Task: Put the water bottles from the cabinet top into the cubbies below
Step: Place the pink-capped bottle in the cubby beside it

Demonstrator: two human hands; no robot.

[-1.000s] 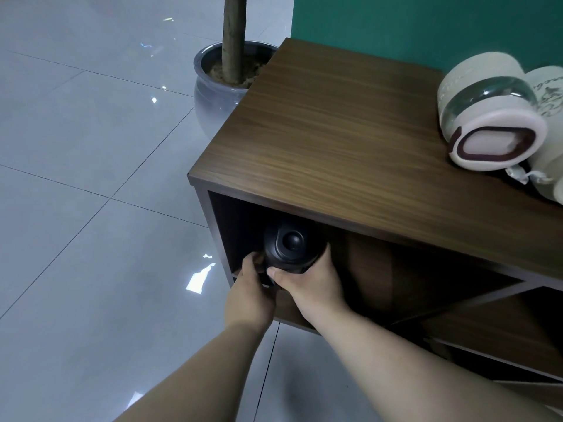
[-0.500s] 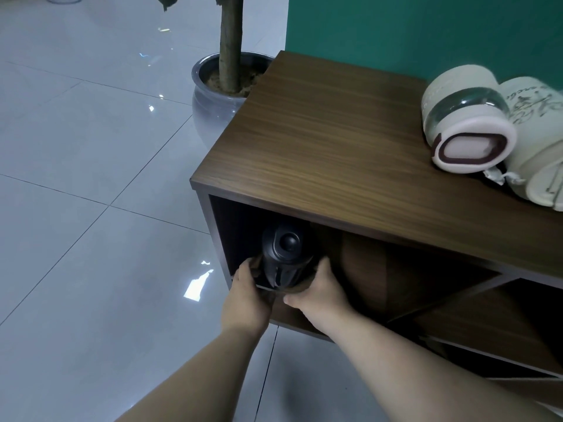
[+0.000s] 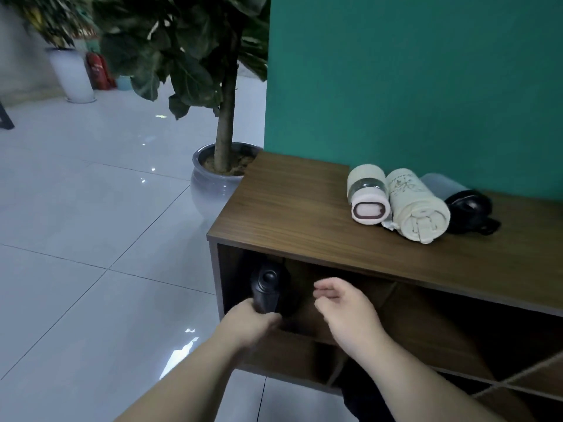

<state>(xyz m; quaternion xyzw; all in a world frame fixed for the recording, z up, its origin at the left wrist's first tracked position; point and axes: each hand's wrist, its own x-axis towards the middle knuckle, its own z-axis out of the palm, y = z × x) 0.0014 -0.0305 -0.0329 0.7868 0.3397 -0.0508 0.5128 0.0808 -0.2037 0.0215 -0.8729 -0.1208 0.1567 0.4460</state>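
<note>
A black water bottle [image 3: 266, 287] lies in the leftmost cubby [image 3: 307, 300] of the brown wooden cabinet [image 3: 292, 208], its cap end facing me. My left hand [image 3: 248, 322] grips the bottle's near end. My right hand [image 3: 347, 309] hovers open just right of it, fingers apart, holding nothing. On the cabinet top lie three more bottles side by side: a cream one with a pink lid [image 3: 367, 196], a cream printed one [image 3: 416, 208] and a grey one with a black cap [image 3: 460, 205].
A potted tree in a grey ceramic pot [image 3: 213, 181] stands on the tiled floor against the cabinet's left end. A green wall [image 3: 411, 80] backs the cabinet. More cubbies with slanted dividers [image 3: 457, 354] lie to the right. A white planter [image 3: 73, 74] and red extinguisher [image 3: 99, 71] stand far off.
My right hand has let go of the black bottle and pulled back to the right, open. The left hand still holds the bottle. The view has lifted, showing more of the cabinet top and plant.
</note>
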